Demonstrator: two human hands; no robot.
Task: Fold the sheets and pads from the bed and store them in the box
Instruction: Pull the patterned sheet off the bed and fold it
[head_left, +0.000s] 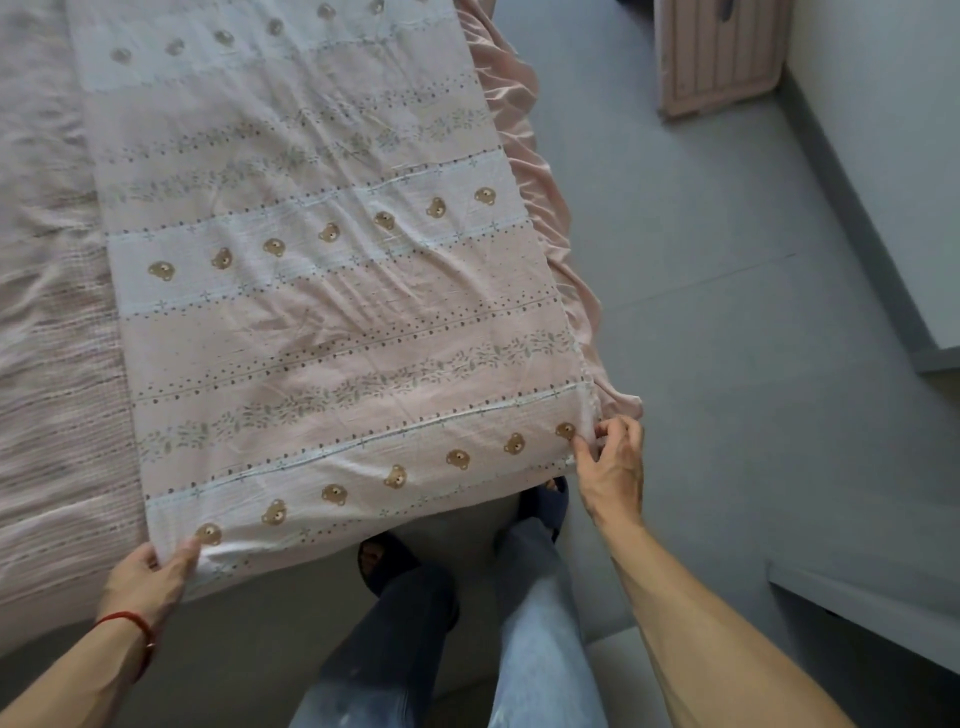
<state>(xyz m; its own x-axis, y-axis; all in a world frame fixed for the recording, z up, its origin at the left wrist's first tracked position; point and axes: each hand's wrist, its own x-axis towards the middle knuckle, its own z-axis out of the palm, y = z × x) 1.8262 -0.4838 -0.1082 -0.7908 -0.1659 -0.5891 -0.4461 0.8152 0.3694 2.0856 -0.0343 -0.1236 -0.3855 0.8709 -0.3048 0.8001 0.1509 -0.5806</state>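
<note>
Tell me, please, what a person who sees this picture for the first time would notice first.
First comes the bear-print sheet, folded into a long strip on the bed and filling the middle of the view. Next, the left hand and the right hand each pinch one of its near corners. At the top right, a pink slatted box stands on the grey floor.

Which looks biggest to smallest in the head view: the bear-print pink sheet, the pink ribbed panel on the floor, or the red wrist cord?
1. Bear-print pink sheet, by far.
2. Pink ribbed panel, farther off and cut by the frame, so its true size is unsure.
3. Red wrist cord.
</note>
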